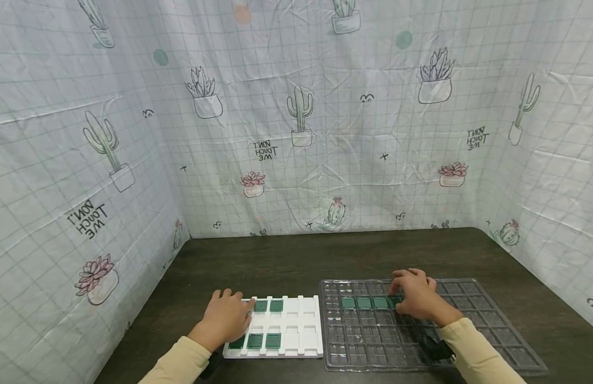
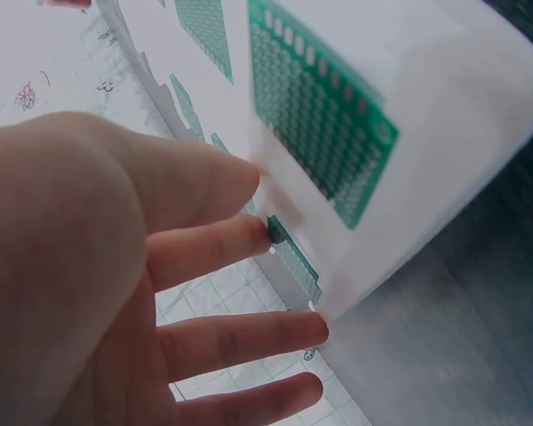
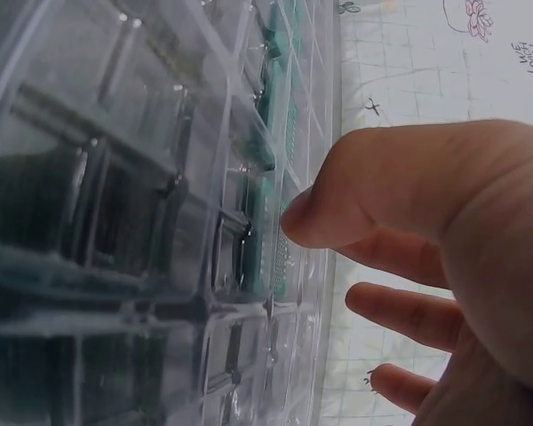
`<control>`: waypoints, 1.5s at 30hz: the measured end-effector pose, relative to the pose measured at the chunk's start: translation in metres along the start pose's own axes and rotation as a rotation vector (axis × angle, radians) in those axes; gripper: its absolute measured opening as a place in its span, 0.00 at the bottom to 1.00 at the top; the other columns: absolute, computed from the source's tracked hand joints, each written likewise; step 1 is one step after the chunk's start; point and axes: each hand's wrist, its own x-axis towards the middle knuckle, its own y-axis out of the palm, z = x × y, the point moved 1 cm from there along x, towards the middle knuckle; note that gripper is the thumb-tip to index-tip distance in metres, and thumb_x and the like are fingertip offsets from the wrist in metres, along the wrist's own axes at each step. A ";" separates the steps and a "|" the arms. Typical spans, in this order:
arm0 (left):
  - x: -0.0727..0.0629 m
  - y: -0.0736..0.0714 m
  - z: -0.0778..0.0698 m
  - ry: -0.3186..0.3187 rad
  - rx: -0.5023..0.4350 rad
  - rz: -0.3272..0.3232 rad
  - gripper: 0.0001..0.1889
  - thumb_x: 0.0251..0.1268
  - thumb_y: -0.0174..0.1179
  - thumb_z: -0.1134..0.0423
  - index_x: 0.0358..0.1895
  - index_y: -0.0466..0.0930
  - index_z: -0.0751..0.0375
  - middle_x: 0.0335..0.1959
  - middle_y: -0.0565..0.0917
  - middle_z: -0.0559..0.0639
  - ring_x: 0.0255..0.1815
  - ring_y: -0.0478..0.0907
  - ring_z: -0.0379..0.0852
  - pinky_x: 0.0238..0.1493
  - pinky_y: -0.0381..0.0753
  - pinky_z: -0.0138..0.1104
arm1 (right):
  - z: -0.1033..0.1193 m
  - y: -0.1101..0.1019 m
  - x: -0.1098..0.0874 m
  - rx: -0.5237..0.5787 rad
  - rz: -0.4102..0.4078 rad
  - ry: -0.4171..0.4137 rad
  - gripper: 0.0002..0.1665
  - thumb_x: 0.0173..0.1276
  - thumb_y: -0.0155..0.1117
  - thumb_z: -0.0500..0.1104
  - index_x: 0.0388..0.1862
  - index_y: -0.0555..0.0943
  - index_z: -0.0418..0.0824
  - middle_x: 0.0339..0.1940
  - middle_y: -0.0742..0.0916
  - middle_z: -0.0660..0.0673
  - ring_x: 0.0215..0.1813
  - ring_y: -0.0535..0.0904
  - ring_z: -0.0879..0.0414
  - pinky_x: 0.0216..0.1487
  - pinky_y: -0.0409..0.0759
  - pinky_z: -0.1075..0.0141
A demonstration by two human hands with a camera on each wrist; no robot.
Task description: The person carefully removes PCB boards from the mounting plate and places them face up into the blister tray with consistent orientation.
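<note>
A white tray [image 1: 300, 328] with pockets lies left of centre, bearing several green perforated circuit boards [image 1: 273, 341]. Over its left end is my left hand [image 1: 225, 317], fingers extended and apart. In the left wrist view its index fingertip touches the end of a circuit board [image 2: 295, 259], with the thumb close by. To the right lies a clear plastic tray [image 1: 361, 341] holding a row of green boards [image 1: 363, 303]. My right hand [image 1: 415, 293] pinches the row's rightmost board [image 1: 395, 300] at its pocket, thumb on the near side; the index fingertip is hidden in the right wrist view.
Both trays lie side by side on a dark wooden table [image 1: 258, 261]. A patterned cloth [image 1: 325, 133] hangs behind the table and along both sides. The clear tray's right part [image 1: 498, 325] extends under and past my right forearm.
</note>
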 end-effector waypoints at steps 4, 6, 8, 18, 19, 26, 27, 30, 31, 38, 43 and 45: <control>0.001 0.000 0.000 -0.001 -0.004 0.007 0.21 0.66 0.59 0.48 0.60 0.81 0.46 0.51 0.84 0.53 0.55 0.77 0.59 0.59 0.71 0.58 | 0.002 0.000 0.002 0.000 0.003 -0.008 0.13 0.47 0.75 0.35 0.30 0.82 0.49 0.66 0.75 0.31 0.69 0.54 0.23 0.54 0.52 0.29; 0.001 0.000 0.000 -0.001 -0.006 0.008 0.21 0.66 0.59 0.48 0.60 0.81 0.46 0.51 0.84 0.53 0.55 0.77 0.60 0.59 0.71 0.58 | 0.004 0.000 0.003 -0.002 0.005 -0.011 0.13 0.47 0.75 0.36 0.30 0.82 0.49 0.66 0.75 0.31 0.68 0.55 0.23 0.54 0.52 0.29; 0.000 0.000 0.000 -0.002 -0.008 0.008 0.21 0.66 0.59 0.48 0.60 0.81 0.46 0.51 0.84 0.53 0.55 0.77 0.60 0.59 0.71 0.58 | 0.005 0.000 0.003 -0.005 0.007 -0.011 0.13 0.48 0.75 0.36 0.31 0.83 0.49 0.66 0.75 0.31 0.68 0.55 0.23 0.54 0.53 0.29; 0.000 -0.001 0.000 -0.002 -0.015 0.008 0.21 0.66 0.59 0.48 0.60 0.80 0.46 0.52 0.84 0.54 0.56 0.77 0.60 0.59 0.71 0.58 | 0.013 0.005 0.005 -0.008 0.018 -0.016 0.12 0.50 0.76 0.37 0.31 0.83 0.49 0.67 0.75 0.32 0.69 0.55 0.23 0.55 0.54 0.28; 0.000 -0.001 0.000 -0.003 -0.017 0.008 0.21 0.66 0.59 0.48 0.61 0.80 0.46 0.52 0.84 0.54 0.56 0.77 0.60 0.59 0.71 0.58 | 0.013 0.006 0.006 -0.006 0.018 -0.018 0.12 0.50 0.76 0.37 0.32 0.83 0.49 0.67 0.75 0.32 0.69 0.55 0.24 0.55 0.54 0.28; 0.002 0.001 0.000 -0.010 -0.022 0.013 0.21 0.66 0.59 0.48 0.61 0.80 0.46 0.54 0.83 0.54 0.57 0.76 0.60 0.60 0.70 0.58 | 0.020 0.008 0.009 0.006 0.013 -0.034 0.12 0.50 0.75 0.37 0.32 0.83 0.50 0.67 0.75 0.33 0.70 0.55 0.24 0.55 0.53 0.29; 0.002 0.001 0.000 -0.011 -0.022 0.014 0.21 0.67 0.59 0.48 0.61 0.80 0.46 0.54 0.83 0.54 0.57 0.76 0.60 0.60 0.70 0.58 | 0.021 0.009 0.009 0.007 0.013 -0.037 0.12 0.50 0.75 0.37 0.32 0.83 0.49 0.67 0.75 0.33 0.70 0.55 0.24 0.55 0.53 0.29; 0.002 0.002 0.001 -0.012 -0.023 0.018 0.21 0.67 0.58 0.48 0.61 0.80 0.46 0.54 0.83 0.54 0.57 0.76 0.60 0.60 0.70 0.58 | 0.025 0.009 0.011 0.016 0.015 -0.047 0.12 0.50 0.75 0.37 0.31 0.83 0.50 0.67 0.75 0.33 0.70 0.55 0.24 0.55 0.53 0.29; 0.002 0.002 0.001 -0.012 -0.023 0.020 0.21 0.67 0.58 0.48 0.61 0.80 0.46 0.55 0.83 0.54 0.57 0.76 0.60 0.60 0.70 0.58 | 0.026 0.010 0.011 0.020 0.017 -0.049 0.12 0.50 0.75 0.37 0.31 0.83 0.50 0.67 0.75 0.33 0.70 0.54 0.24 0.56 0.53 0.29; 0.002 0.002 0.001 -0.014 -0.030 0.023 0.21 0.67 0.59 0.48 0.61 0.80 0.46 0.55 0.83 0.54 0.58 0.76 0.60 0.60 0.70 0.58 | 0.036 0.013 0.015 0.043 0.030 -0.060 0.12 0.49 0.74 0.36 0.31 0.83 0.49 0.67 0.75 0.33 0.71 0.54 0.25 0.56 0.52 0.28; 0.001 0.002 0.001 -0.013 -0.027 0.018 0.21 0.67 0.59 0.48 0.61 0.80 0.46 0.55 0.83 0.54 0.58 0.76 0.60 0.60 0.71 0.58 | 0.043 0.015 0.016 0.050 0.036 -0.073 0.12 0.50 0.75 0.37 0.31 0.83 0.50 0.68 0.75 0.34 0.71 0.54 0.25 0.56 0.52 0.29; 0.001 0.002 0.000 -0.015 -0.028 0.017 0.21 0.67 0.59 0.48 0.61 0.80 0.46 0.55 0.83 0.54 0.58 0.76 0.60 0.60 0.71 0.58 | 0.045 0.016 0.017 0.054 0.034 -0.078 0.12 0.50 0.75 0.37 0.31 0.83 0.50 0.68 0.75 0.34 0.71 0.54 0.25 0.56 0.53 0.29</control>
